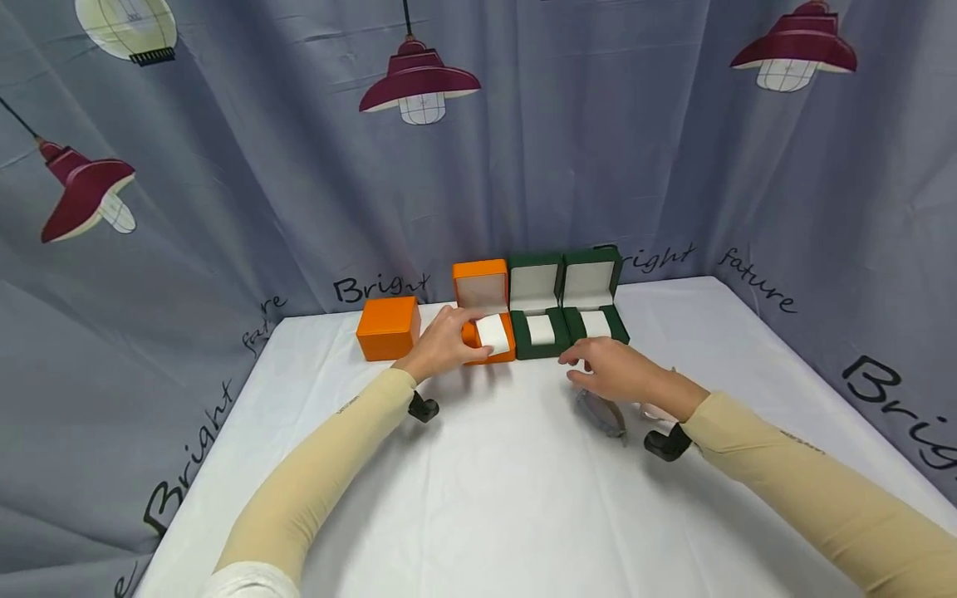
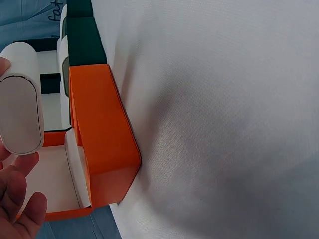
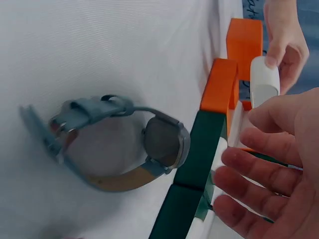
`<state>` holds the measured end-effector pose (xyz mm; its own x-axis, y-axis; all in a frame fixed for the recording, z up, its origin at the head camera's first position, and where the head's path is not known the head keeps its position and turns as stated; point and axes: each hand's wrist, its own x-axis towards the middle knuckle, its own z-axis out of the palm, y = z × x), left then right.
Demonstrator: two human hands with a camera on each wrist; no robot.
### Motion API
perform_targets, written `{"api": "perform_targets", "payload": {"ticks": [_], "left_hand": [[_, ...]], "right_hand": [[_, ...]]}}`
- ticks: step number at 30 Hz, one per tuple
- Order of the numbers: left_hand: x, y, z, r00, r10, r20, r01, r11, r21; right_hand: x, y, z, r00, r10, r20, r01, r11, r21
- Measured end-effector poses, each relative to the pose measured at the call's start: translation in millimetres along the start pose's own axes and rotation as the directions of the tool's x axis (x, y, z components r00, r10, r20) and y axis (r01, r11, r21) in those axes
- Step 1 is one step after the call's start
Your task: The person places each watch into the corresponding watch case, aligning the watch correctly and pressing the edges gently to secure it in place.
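Note:
My left hand (image 1: 443, 342) pinches a white watch cushion (image 2: 21, 104) between thumb and fingers, raised out of the open orange watch box (image 2: 107, 129). In the right wrist view the cushion's rounded end faces the camera. My right hand (image 1: 615, 370) is held over the table with fingers loosely spread and holds nothing. Beneath it lies a wristwatch (image 3: 167, 142) with a grey-blue strap, its strap buckled into a loop. Two open green watch boxes (image 1: 544, 347) stand beside the orange one, each with a white cushion (image 1: 540, 330) inside.
A closed orange box (image 1: 388, 327) stands left of the open boxes. Partly hidden behind the right wrist is a pale pink object (image 1: 655, 412), kind unclear. A grey curtain (image 1: 598, 141) hangs behind the white-covered table (image 1: 493, 498).

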<state>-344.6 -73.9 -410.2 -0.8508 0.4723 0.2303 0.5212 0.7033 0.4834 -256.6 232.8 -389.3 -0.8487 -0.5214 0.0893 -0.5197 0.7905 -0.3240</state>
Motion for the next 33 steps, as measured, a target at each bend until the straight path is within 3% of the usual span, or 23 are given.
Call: {"api": "perform_targets", "payload": {"ticks": [4, 11, 20, 27, 33], "left_hand": [[0.6, -0.1, -1.1, 1.000, -0.006, 0.010, 0.006, 1.000, -0.001], [5.9, -1.4, -4.4, 1.000, -0.002, 0.029, 0.002, 1.000, -0.001], [1.9, 2.3, 5.7, 0.998, -0.001, 0.061, 0.002, 1.000, -0.020], [-1.6, 1.8, 11.4, 0.997, 0.011, 0.071, -0.009, 1.000, -0.029], [-2.0, 1.8, 10.3, 0.998, 0.007, 0.059, -0.007, 1.000, -0.008]], "right_hand": [[-6.2, 8, -4, 0.998, 0.046, 0.048, -0.050, 0.994, 0.093], [-10.8, 14, -6, 0.989, 0.097, 0.112, -0.112, 0.985, 0.135], [-14.6, 9, 19, 0.975, 0.167, 0.149, -0.191, 0.967, 0.167], [-14.9, 7, 33, 0.963, 0.235, 0.129, -0.251, 0.960, 0.126], [-9.1, 9, 36, 0.974, 0.216, 0.070, -0.224, 0.966, 0.131]]}}
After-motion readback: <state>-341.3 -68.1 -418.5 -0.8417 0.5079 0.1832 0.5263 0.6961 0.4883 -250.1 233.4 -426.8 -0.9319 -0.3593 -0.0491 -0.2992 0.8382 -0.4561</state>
